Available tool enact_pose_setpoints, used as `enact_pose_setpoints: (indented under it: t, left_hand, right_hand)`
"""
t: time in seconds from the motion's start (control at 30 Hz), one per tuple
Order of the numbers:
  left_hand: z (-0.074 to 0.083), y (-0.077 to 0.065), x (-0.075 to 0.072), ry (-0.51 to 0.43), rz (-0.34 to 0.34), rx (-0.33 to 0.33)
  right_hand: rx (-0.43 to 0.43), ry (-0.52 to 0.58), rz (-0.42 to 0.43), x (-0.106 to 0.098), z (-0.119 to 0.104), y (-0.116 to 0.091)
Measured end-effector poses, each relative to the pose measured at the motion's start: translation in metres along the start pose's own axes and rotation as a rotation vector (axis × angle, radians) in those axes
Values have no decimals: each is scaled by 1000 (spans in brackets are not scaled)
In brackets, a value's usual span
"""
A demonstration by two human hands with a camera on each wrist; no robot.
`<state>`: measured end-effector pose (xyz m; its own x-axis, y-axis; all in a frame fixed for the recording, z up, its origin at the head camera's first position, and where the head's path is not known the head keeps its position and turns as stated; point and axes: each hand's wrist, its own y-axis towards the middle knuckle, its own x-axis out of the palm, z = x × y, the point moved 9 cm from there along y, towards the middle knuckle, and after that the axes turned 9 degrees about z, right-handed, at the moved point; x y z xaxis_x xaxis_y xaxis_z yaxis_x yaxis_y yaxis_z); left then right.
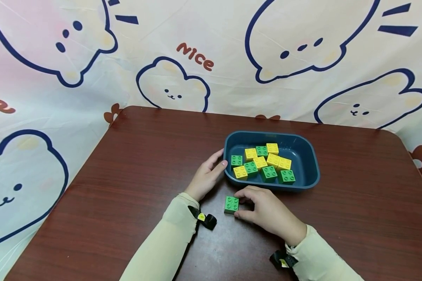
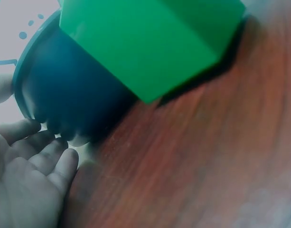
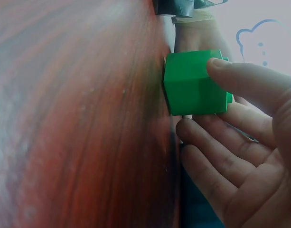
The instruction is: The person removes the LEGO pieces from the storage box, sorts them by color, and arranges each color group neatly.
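A green toy building block (image 1: 231, 205) with studs on top is pinched between the thumb and fingers of my right hand (image 1: 267, 210), low over the table in front of the tray. In the right wrist view the thumb lies against one side of the block (image 3: 195, 85), and the other fingers spread below it. My left hand (image 1: 207, 173) holds the left end of the dark blue tray (image 1: 306, 177), thumb at the rim and fingers against the outer wall. Inside the tray lie several yellow blocks (image 1: 240, 173) and several green blocks (image 1: 286, 177).
The brown wooden table (image 1: 126, 175) extends around the tray on all sides. A pale cloth (image 1: 228, 89) printed with cartoon figures hangs behind and at the sides. Black straps (image 1: 205, 220) with small devices sit on both wrists.
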<state>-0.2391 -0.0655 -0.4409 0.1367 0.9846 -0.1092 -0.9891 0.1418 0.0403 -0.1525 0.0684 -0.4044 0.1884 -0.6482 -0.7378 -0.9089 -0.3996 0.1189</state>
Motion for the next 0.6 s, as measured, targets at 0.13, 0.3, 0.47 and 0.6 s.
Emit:
enact_pose_setpoints:
  t: [0.13,0.3,0.47,0.6]
  left_hand:
    - [1,1,1,-4,-3,1]
    - [1,1,1,-4,-2,1]
    - [1,1,1,-8,-5,-1]
    - [1,1,1,-9,-7,-4]
  right_hand:
    - [8,0,0,0,2,0]
    - [12,4,-1,1,2,0]
    - [6,8,-3,2,2,0]
    - [4,6,-5,2,2,0]
